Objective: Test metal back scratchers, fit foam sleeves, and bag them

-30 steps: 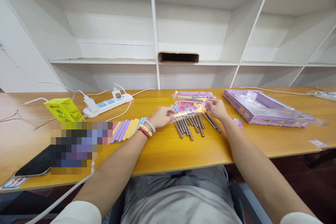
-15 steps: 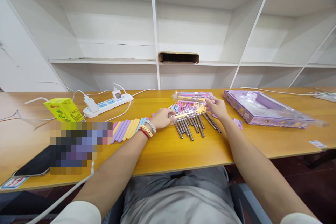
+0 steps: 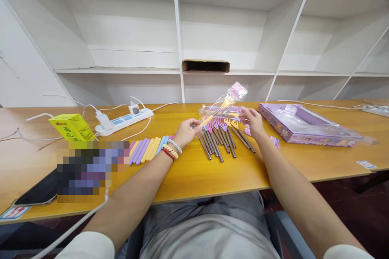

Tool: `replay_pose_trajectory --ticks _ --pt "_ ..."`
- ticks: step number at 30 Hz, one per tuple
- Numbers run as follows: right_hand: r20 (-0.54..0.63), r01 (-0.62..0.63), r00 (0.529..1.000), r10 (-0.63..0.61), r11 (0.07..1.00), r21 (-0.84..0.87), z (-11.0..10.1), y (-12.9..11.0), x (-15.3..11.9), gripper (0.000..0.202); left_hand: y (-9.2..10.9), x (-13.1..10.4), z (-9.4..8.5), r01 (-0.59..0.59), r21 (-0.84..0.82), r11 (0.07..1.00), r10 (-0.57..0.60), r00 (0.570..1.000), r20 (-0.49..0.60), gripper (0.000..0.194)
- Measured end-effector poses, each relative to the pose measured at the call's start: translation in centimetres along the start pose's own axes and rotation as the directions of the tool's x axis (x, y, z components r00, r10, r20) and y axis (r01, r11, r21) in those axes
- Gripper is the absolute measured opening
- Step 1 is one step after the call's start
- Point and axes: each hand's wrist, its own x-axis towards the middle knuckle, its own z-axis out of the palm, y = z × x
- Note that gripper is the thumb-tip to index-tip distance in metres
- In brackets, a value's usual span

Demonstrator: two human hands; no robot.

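Note:
My left hand (image 3: pixel 189 131) is closed on the handle end of a yellow back scratcher (image 3: pixel 208 119) in a clear plastic sleeve. Its hand-shaped head tilts up and away to the right, below a pink-printed sleeve top (image 3: pixel 239 90). My right hand (image 3: pixel 251 121) is open, fingers slightly bent, by the right end of a stack of wrapped back scratchers (image 3: pixel 209 110). Between my hands lie several metal tubes with claw heads (image 3: pixel 224 126) in pink, purple, yellow and blue. Left of them is a row of coloured handles (image 3: pixel 148 149), in purple, yellow, blue and pink.
An open purple box (image 3: pixel 322 139) with clear plastic in it stands at the right, a small pink packet (image 3: pixel 275 142) beside it. At left are a power strip (image 3: pixel 124 121), a yellow-green carton (image 3: pixel 73 126) and a phone (image 3: pixel 38 186). White shelving holds a cardboard box (image 3: pixel 206 66).
The wrapped yellow back scratcher has swung from lying nearly level between both hands to pointing up and away. My right hand has let go of its head end.

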Motion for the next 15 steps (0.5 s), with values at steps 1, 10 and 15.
replay_pose_trajectory --ticks 1,10,15 --pt "0.105 0.004 0.994 0.001 0.999 -0.046 0.3 -0.1 -0.3 0.039 -0.1 -0.1 0.3 0.025 -0.088 0.996 -0.025 1.000 0.012 0.017" --pt "0.639 0.231 0.768 0.046 0.911 -0.343 4.6 0.0 -3.4 0.038 1.0 -1.8 2.5 0.152 -0.294 0.944 -0.112 0.982 0.150 0.022" --pt "0.690 0.272 0.724 0.023 0.909 -0.316 5.8 -0.8 -4.3 0.039 1.5 -2.1 2.6 0.156 -0.240 0.958 -0.099 0.967 0.234 0.019"
